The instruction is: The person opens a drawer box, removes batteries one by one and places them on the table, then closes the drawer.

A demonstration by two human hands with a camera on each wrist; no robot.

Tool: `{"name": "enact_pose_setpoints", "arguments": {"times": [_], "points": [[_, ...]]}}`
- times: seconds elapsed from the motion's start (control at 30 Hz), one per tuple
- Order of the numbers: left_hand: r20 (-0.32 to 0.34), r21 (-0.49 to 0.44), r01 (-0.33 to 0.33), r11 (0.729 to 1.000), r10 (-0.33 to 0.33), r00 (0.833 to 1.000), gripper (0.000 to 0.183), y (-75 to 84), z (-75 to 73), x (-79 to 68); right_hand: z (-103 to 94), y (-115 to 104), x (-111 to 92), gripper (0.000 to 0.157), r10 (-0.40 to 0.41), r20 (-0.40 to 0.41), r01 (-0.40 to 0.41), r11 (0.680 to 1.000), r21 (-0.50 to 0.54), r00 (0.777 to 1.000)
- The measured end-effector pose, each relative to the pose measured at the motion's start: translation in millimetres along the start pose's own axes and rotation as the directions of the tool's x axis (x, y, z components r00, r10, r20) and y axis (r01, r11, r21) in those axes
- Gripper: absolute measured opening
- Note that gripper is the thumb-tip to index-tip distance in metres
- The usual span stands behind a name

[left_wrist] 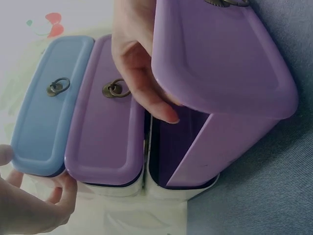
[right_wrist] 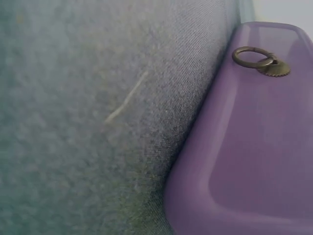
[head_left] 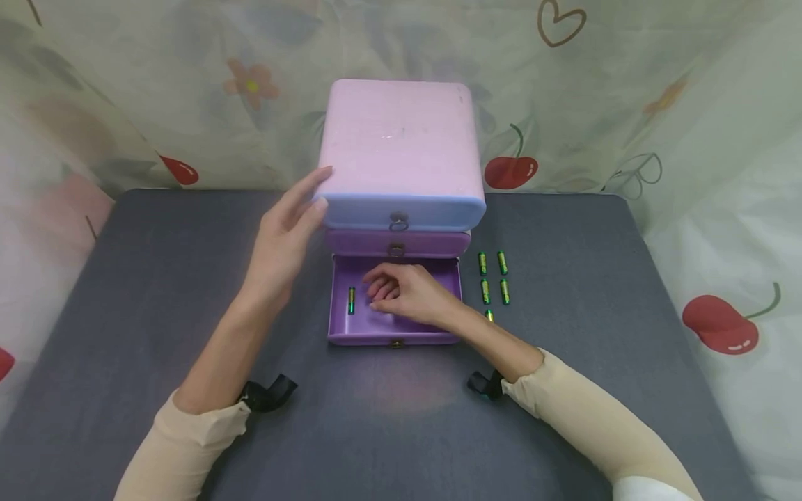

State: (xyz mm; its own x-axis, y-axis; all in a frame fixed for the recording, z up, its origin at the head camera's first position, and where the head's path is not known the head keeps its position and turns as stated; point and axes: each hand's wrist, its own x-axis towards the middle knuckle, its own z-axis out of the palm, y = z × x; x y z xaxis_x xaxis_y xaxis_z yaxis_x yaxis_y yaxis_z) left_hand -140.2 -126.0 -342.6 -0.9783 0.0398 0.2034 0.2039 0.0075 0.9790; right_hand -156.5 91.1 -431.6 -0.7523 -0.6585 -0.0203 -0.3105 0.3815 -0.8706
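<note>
A small drawer cabinet (head_left: pixel 401 139) with a pink top stands at the table's back. My left hand (head_left: pixel 278 243) touches its left side near the front corner, fingers spread against it. The bottom purple drawer (head_left: pixel 363 340) is pulled out. Inside it, my right hand (head_left: pixel 413 296) hovers with loosely bent fingers, thumb and forefinger apart; I see nothing between them. One green and gold battery (head_left: pixel 351 300) lies at the drawer's left, just beyond the right fingertips. In the left wrist view, the right fingers (left_wrist: pixel 146 95) reach behind the drawer's front panel.
Several more small batteries (head_left: pixel 505 291) lie in two columns on the grey table (head_left: pixel 576 313), right of the drawer. The blue top drawer (head_left: pixel 357 212) and purple middle drawer (head_left: pixel 357 243) are pushed in. A patterned curtain (head_left: pixel 263 139) hangs behind.
</note>
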Motion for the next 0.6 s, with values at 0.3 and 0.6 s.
{"name": "enact_pose_setpoints", "arguments": {"times": [0.3,0.6], "points": [[-0.004,0.021,0.004,1.000,-0.004,1.000,0.040,-1.4,-0.5,-0.9,6.0,2,11,0.038,0.018,0.051,-0.018,1.000,-0.009,0.999],[-0.005,0.034,-0.002,0.999,0.002,1.000,0.041,-4.0,-1.8,-1.4,11.7,6,20,0.045,0.040,0.088,-0.031,0.994,-0.102,0.995]]}}
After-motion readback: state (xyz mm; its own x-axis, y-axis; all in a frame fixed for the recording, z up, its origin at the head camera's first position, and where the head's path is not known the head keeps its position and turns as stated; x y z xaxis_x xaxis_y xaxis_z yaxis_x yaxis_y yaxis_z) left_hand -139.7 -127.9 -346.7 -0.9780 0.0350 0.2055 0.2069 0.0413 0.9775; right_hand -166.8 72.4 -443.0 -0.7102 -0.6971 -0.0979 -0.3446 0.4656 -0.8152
